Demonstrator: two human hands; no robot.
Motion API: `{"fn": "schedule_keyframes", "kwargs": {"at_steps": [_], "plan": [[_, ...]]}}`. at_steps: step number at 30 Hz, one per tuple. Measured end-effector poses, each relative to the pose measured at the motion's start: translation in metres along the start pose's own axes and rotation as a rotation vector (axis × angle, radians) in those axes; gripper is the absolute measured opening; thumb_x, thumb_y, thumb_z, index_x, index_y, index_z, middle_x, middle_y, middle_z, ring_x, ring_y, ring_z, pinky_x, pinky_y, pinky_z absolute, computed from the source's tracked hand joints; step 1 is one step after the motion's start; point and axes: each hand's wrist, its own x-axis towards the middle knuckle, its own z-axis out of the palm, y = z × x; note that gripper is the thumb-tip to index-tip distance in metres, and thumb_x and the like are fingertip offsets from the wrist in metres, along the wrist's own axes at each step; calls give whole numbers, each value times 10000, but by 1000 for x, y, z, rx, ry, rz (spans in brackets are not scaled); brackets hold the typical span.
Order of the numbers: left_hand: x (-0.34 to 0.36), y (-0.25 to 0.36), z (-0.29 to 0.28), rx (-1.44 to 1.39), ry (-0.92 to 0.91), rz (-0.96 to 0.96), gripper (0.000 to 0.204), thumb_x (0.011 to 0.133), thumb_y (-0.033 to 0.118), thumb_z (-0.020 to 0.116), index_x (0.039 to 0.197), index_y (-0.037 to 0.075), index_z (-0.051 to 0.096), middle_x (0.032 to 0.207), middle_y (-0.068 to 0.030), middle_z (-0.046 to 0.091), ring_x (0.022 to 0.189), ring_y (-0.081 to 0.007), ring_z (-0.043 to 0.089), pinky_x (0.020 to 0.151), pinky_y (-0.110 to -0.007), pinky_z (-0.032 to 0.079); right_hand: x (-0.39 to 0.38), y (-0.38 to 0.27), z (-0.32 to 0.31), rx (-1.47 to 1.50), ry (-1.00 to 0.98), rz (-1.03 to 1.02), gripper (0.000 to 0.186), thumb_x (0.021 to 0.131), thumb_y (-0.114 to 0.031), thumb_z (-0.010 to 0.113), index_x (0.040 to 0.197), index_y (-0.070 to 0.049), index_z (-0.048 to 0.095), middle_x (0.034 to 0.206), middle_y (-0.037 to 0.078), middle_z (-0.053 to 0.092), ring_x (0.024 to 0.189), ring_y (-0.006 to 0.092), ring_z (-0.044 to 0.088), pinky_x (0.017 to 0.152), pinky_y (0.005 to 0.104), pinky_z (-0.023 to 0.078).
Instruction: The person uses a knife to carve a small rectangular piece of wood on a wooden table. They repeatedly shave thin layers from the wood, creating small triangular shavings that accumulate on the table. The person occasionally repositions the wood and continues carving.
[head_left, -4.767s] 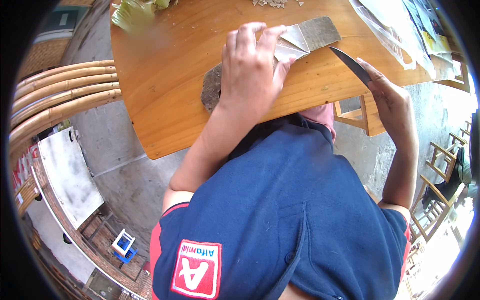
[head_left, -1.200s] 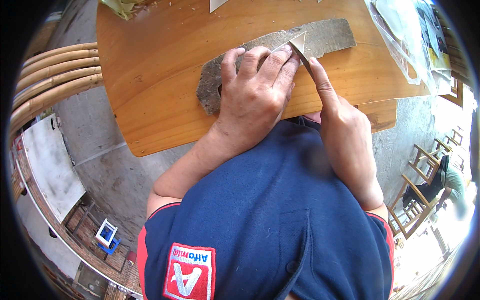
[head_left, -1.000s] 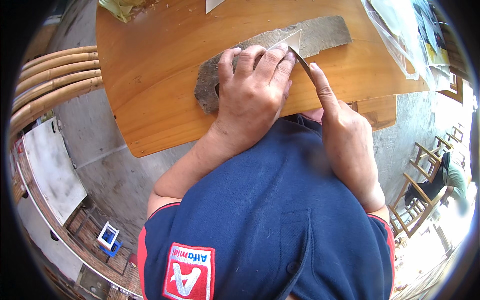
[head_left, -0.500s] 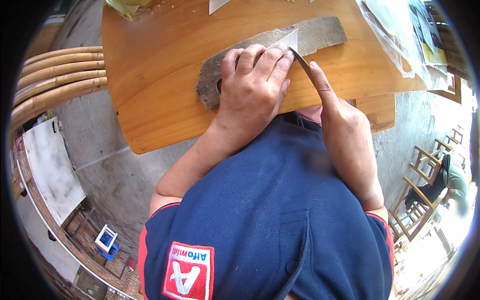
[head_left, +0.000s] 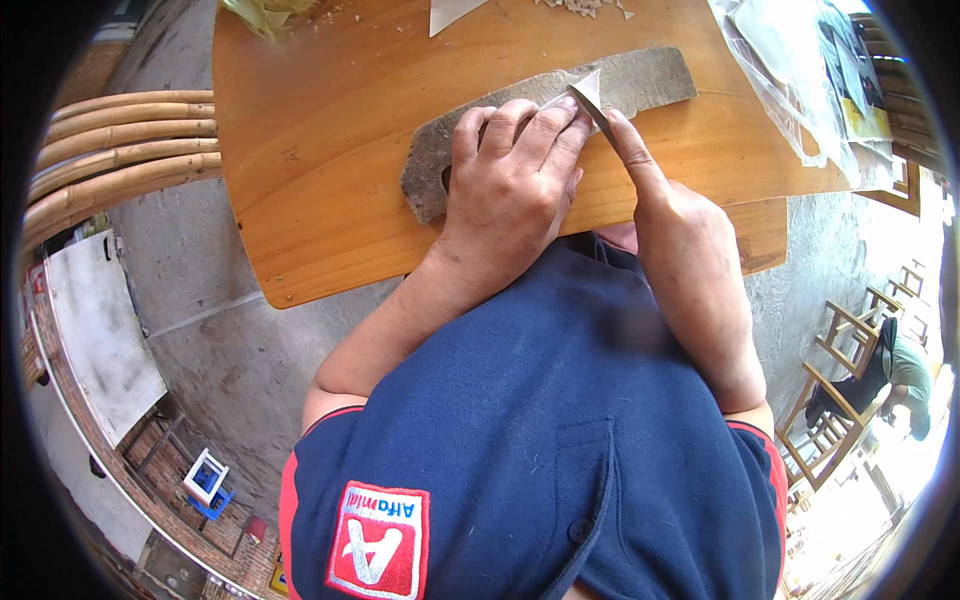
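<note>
On the grey mat (head_left: 650,80) | left hand (head_left: 510,190) still pinning pale triangle (head_left: 588,88) | right hand (head_left: 690,260) blade unmoved

- You wear a dark blue shirt with short sleeves.
- Each sleeve has a thin red edge.
- A red and white patch sits on the shirt.
- It has a small pocket and dark buttons.
- Your left hand (head_left: 505,195) and right hand (head_left: 690,270) are bare.

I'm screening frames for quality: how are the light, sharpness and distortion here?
Head view: hard daylight, blown out at right over the plastic bags; left hand, right hand and grey strip sharp; table edges bow from the fisheye; black rim all round.
</note>
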Motion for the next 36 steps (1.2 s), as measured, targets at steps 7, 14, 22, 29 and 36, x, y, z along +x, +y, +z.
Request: {"fn": "schedule_keyframes", "kwargs": {"at_steps": [7,14,22,29,36], "plan": [[3,-1,-2,-47,25,-8,383,841,155,783,1216,97,732,1229,-28,675,1148,-256,582,1033,-436,429,-12,5,-10,199,35,93,721,909,22,647,1568,-211,471,931,240,696,792,385,714,725,452,561],[16,4,3,-62,41,-83,356,857,180,784,1194,80,729,1162,-60,630,1088,-272,574,980,-443,449,0,39,-15,100,127,-20,644,944,45,599,1516,-249,555,1109,218,728,890,378,742,781,438,579],[15,6,10,21,58,-93,421,842,200,799,1244,102,720,1165,-59,607,1078,-266,561,968,-432,455,37,78,-28,-195,53,-290,673,921,28,661,1491,-322,583,750,134,647,608,255,634,580,407,531],[14,6,16,65,85,-99,437,812,192,818,1231,117,722,1157,-41,601,1057,-253,565,961,-427,458,54,89,-33,-252,37,-413,685,925,-8,676,1504,-358,567,629,84,484,527,223,516,533,415,458],[15,6,18,71,95,-105,430,800,188,819,1213,121,725,1158,-41,604,1060,-255,566,957,-429,458,54,88,-38,-284,-8,-401,701,915,-8,679,1509,-360,562,622,66,448,518,207,494,533,411,455]]}}
